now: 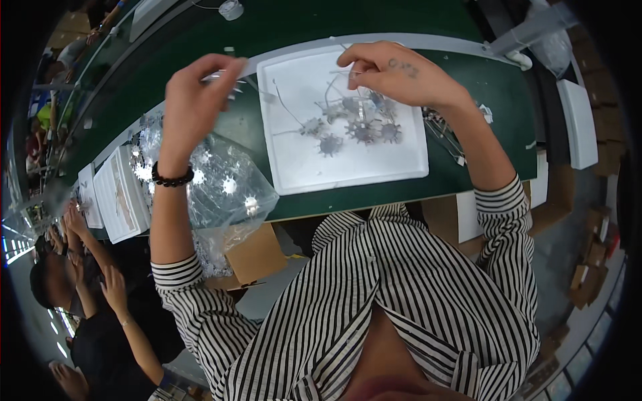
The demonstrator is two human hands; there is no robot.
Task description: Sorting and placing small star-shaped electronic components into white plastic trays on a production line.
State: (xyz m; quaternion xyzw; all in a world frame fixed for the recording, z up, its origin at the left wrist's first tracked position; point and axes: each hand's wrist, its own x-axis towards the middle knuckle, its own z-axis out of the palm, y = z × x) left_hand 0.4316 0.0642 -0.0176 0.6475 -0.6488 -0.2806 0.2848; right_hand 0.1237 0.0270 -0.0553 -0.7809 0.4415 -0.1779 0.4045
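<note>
A white foam tray lies on the green table in front of me. In it is a loose cluster of star-shaped metal pieces with thin wires. My left hand is raised past the tray's left edge, its fingers closed on something small and shiny that is too blurred to name. Above the tray's far right part is my right hand, thumb and fingers pinched together. A thin pale strand shows by its fingertips, but what they hold is unclear.
Left of the tray sits a clear plastic bag of similar shiny pieces. More wired parts lie right of the tray. A cardboard box stands below the table edge. At the left, a co-worker's hand is near white trays.
</note>
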